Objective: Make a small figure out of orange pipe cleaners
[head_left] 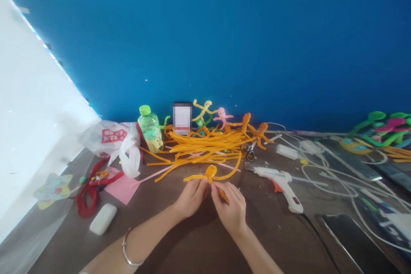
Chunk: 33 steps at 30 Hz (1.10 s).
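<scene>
Between my hands is an orange pipe cleaner figure (211, 172) with a coiled round head and two long arms stretching out to the sides. My left hand (192, 197) pinches it just below the head. From the other side my right hand (229, 205) closes on its lower strands, part of which pokes out past the fingers. Behind it lies a heap of orange pipe cleaners (205, 144). Finished-looking pipe cleaner figures stand along the wall: a yellow one (204, 109), a pink one (222, 115) and orange ones (262, 135).
At right lie a white glue gun (279, 182), scissors (249, 152), white cables (324, 167) and a phone (359, 244). To the left are a bottle (150, 130), a plastic bag (112, 137), pink paper (123, 186), a red strap (86, 201) and a white case (103, 219).
</scene>
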Motion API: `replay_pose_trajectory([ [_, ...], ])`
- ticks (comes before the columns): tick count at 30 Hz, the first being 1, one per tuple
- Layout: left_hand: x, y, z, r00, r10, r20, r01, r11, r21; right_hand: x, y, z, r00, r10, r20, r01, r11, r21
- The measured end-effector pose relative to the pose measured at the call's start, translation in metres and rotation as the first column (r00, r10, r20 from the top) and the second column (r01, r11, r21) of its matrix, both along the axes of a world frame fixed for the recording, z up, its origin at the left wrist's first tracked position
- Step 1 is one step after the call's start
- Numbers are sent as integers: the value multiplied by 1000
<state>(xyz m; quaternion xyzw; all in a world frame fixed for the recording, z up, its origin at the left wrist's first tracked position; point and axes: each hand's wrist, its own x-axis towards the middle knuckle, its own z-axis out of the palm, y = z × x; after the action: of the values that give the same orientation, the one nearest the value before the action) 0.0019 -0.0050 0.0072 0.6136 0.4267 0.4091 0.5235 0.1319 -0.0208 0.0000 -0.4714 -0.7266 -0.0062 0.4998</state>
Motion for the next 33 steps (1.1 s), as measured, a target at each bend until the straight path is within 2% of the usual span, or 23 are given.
replay_pose_trajectory([
  [17,0,1,-4,999,15,-33,-15,1000,12,0,0,2,1000,-13,-1,13,1000,-12],
  [33,0,1,-1,999,0,-33,-1,1000,-19,1,1,2,1000,-26,7,26,1000,-10],
])
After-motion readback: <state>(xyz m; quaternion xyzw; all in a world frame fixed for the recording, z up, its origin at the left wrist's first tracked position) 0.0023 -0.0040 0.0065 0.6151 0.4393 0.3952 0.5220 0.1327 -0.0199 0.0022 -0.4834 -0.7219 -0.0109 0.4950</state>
